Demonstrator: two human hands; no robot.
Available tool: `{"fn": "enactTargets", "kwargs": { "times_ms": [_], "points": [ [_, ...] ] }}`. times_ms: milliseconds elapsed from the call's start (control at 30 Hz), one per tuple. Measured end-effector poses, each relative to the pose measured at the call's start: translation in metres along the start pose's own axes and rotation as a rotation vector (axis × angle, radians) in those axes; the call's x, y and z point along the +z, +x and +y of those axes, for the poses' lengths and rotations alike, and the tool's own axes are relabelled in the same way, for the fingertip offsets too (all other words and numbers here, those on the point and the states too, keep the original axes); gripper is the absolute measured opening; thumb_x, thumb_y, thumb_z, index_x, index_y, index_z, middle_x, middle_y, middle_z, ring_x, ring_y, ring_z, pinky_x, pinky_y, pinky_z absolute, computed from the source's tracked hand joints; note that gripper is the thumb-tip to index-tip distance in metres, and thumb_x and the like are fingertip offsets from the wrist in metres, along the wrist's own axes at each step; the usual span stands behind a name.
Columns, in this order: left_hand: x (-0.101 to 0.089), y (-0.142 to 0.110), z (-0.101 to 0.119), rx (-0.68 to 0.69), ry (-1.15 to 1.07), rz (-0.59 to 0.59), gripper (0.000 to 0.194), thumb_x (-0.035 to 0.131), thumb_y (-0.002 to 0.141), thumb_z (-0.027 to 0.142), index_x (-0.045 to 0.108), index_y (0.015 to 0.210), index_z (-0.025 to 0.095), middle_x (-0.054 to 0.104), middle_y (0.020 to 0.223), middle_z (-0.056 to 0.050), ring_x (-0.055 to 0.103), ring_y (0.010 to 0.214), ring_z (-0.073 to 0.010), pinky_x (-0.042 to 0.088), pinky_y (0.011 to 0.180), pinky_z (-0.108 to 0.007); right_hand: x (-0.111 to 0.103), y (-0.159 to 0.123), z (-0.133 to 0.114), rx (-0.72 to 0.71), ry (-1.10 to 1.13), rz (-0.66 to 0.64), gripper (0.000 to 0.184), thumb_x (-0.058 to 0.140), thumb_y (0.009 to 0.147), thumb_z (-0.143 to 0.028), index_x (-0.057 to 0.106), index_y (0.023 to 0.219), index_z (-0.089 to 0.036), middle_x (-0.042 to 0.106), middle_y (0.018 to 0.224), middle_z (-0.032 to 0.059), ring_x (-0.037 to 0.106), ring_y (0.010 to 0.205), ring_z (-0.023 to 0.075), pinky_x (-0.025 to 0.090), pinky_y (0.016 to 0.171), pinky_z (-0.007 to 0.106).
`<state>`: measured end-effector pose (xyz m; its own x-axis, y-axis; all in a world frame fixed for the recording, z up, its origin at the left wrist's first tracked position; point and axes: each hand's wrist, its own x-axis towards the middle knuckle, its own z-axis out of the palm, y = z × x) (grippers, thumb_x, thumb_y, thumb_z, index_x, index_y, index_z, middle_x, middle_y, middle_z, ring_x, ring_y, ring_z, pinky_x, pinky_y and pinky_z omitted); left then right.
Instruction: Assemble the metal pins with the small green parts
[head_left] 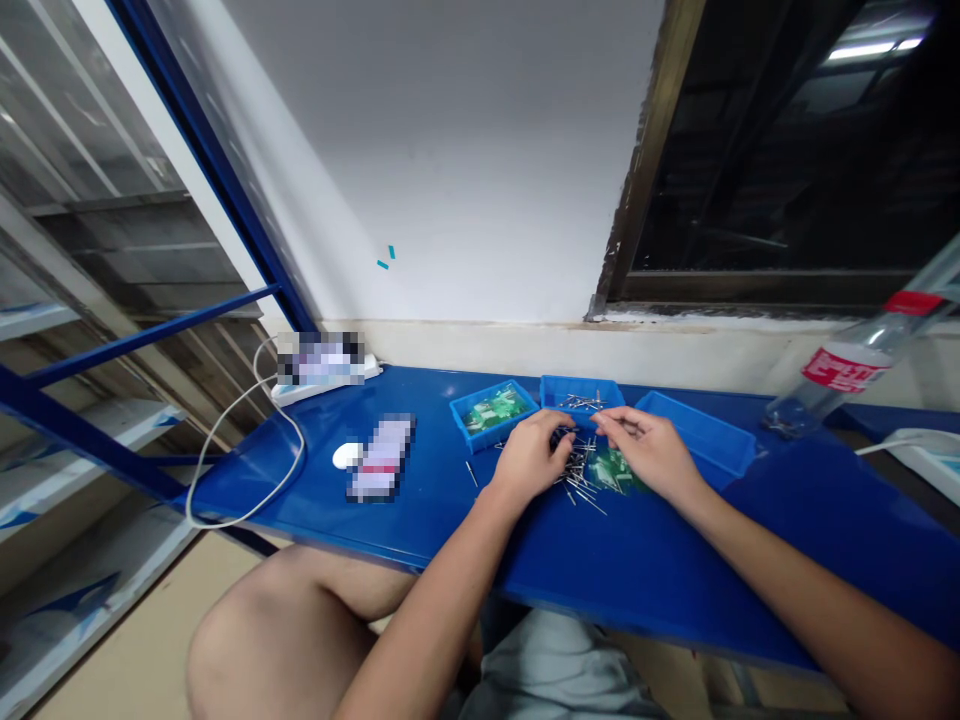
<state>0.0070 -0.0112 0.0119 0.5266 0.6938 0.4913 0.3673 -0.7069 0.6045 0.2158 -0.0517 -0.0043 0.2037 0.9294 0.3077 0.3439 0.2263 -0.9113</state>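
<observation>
Holding left hand (pixel 529 450) curled over loose metal pins (pixel 579 478) on tabletop (pixel 592 570), right hand (pixel 651 447) alongside, fingertips nearly together; not confirming either grip. Finding some pins already in middle tray (pixel 581 386), many lying outside.

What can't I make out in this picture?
All in the head view:
Anything in the left hand: hidden by its own curl.
Anything in the right hand: too small to tell.
Some metal pins: behind the left hand.
The oblong thing: blurred by pixel blocks.
The clear bottle: far end cut off by the right edge.
</observation>
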Motion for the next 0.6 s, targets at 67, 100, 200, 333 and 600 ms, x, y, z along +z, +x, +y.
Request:
{"fn": "enactTargets", "kwargs": {
  "times_ms": [67, 100, 200, 333, 600],
  "points": [
    [0.001, -0.001, -0.001, 0.043, 0.056, -0.042, 0.022, 0.062, 0.099, 0.023, 0.073, 0.116, 0.018, 0.076, 0.123, -0.011, 0.07, 0.118, -0.0265, 0.055, 0.107, -0.042, -0.003, 0.002, 0.001, 0.022, -0.063, 0.01, 0.053, 0.069, 0.09, -0.068, 0.079, 0.096, -0.017, 0.079, 0.08, 0.0085, 0.067, 0.062, 0.0209, 0.049, 0.055, 0.03],
    [0.001, -0.001, -0.002, 0.052, 0.075, -0.061, 0.023, 0.062, 0.098, 0.023, 0.073, 0.118, 0.018, 0.076, 0.123, -0.011, 0.07, 0.117, -0.0265, 0.055, 0.107, -0.042, -0.005, 0.002, 0.001, 0.018, -0.098, 0.014, 0.052, 0.067, 0.092, -0.067, 0.079, 0.094, -0.017, 0.079, 0.079, 0.008, 0.067, 0.061, 0.0209, 0.048, 0.054, 0.03],
    [0.002, -0.001, -0.004, 0.045, 0.115, -0.09, 0.028, 0.059, 0.098, 0.018, 0.072, 0.123, 0.018, 0.076, 0.123, -0.011, 0.071, 0.115, -0.0262, 0.056, 0.106, -0.042, -0.009, 0.001, -0.001, -0.109, -0.261, 0.01, 0.042, 0.063, 0.097, -0.059, 0.079, 0.091, -0.021, 0.079, 0.082, 0.007, 0.072, 0.069, 0.0233, 0.054, 0.064, 0.033],
    [0.002, -0.001, -0.008, -0.002, 0.144, -0.055, 0.035, 0.052, 0.098, 0.01, 0.07, 0.127, 0.017, 0.075, 0.128, -0.011, 0.071, 0.117, -0.0257, 0.056, 0.107, -0.041, -0.011, 0.001, -0.003, -0.365, -0.518, -0.036, 0.022, 0.063, 0.1, -0.039, 0.078, 0.101, -0.024, 0.08, 0.095, 0.006, 0.073, 0.082, 0.0246, 0.057, 0.08, 0.038],
    [0.002, -0.001, -0.007, -0.031, 0.153, -0.05, 0.034, 0.053, 0.098, 0.009, 0.072, 0.124, 0.017, 0.076, 0.126, -0.011, 0.072, 0.115, -0.0252, 0.057, 0.107, -0.04, -0.013, 0.004, 0.013, -0.48, -0.666, -0.126, 0.017, 0.06, 0.101, -0.029, 0.076, 0.105, -0.024, 0.08, 0.101, 0.007, 0.074, 0.094, 0.0277, 0.059, 0.088, 0.044]
  ]
}}
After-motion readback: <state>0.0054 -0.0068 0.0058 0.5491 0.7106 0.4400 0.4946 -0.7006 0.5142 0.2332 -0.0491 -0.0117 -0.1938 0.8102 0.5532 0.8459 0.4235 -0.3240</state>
